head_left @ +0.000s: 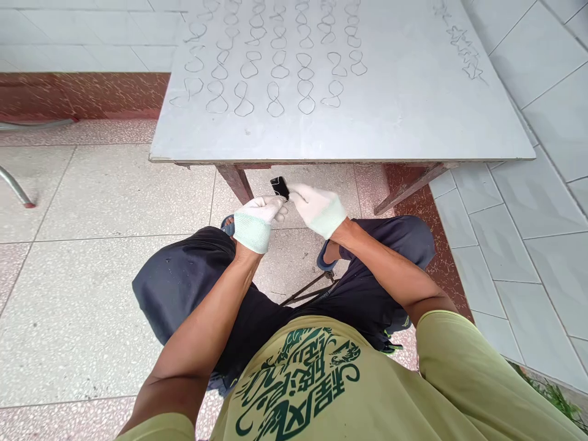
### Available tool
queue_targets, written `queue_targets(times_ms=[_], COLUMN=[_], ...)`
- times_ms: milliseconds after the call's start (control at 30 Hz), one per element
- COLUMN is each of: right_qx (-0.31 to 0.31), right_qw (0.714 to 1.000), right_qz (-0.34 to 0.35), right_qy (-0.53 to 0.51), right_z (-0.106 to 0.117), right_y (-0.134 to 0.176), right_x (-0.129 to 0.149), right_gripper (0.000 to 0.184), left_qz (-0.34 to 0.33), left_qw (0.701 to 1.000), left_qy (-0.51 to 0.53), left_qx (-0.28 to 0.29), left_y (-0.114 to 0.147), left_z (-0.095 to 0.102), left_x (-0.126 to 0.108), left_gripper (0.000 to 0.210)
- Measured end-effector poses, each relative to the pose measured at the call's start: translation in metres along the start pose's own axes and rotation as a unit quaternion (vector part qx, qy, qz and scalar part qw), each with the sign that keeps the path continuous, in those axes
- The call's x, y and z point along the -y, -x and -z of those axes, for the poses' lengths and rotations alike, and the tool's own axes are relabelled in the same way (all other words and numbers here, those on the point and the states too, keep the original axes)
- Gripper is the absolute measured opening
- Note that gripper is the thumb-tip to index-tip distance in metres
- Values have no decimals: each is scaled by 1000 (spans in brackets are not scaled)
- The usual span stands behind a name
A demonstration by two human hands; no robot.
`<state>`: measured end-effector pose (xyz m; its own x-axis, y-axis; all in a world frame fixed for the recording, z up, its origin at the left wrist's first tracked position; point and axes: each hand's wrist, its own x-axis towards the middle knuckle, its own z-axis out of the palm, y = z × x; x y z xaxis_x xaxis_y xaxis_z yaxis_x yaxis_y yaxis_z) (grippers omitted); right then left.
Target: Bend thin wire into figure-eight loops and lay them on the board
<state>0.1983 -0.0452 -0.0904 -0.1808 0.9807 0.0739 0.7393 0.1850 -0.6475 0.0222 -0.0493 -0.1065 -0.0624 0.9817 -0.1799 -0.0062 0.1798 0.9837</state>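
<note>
My left hand [264, 213] and my right hand [316, 205] meet below the table's front edge, both in white gloves with pale green cuffs. Between their fingertips is a small black flat rectangular piece [278, 185], with a thin pale wire line showing against it. The fingers of my right hand are closed at the piece's right side. Just under it my left thumb and fingers are pinched together; what they grip is too small to make out. Rows of thin wire loops [305, 89], many twisted into figure eights, lie on the white tabletop [390, 116].
A jumbled strip of bent wire [463, 49] lies at the table's right side. Wooden table legs [235, 182] stand ahead of my knees. White tiled wall [542, 202] borders the right, and curved metal legs [16, 187] reach in from the left over the speckled floor [92, 294].
</note>
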Motion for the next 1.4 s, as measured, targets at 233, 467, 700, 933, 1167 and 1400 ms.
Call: queue_targets(times_ms=[233,467,700,933,1167,1400], right_qx=[-87,-31,-63,-74,-45,-69], right_qw=[991,936,912,909,891,903], right_qz=[-66,-142,-124,-97,-125,-115], right_qy=[-74,-320,-385,-400,-434,-408], right_z=[37,50,59,60,54,61], right_y=[6,-7,-11,-6,-8,-3], right_x=[14,16,-2,9,14,0], right_gripper=[30,36,41,33,27,43], left_qz=[-18,-5,-26,-46,-44,-33], left_qw=[998,995,992,993,993,998], left_qy=[61,47,-19,-38,-19,-3], left_qx=[5,87,125,100,108,56], left_y=[4,-6,-1,11,15,14], left_z=[-8,-26,-34,-34,-31,-31], left_x=[-22,-38,-40,-42,-43,-46], left_gripper=[37,40,24,27,25,35])
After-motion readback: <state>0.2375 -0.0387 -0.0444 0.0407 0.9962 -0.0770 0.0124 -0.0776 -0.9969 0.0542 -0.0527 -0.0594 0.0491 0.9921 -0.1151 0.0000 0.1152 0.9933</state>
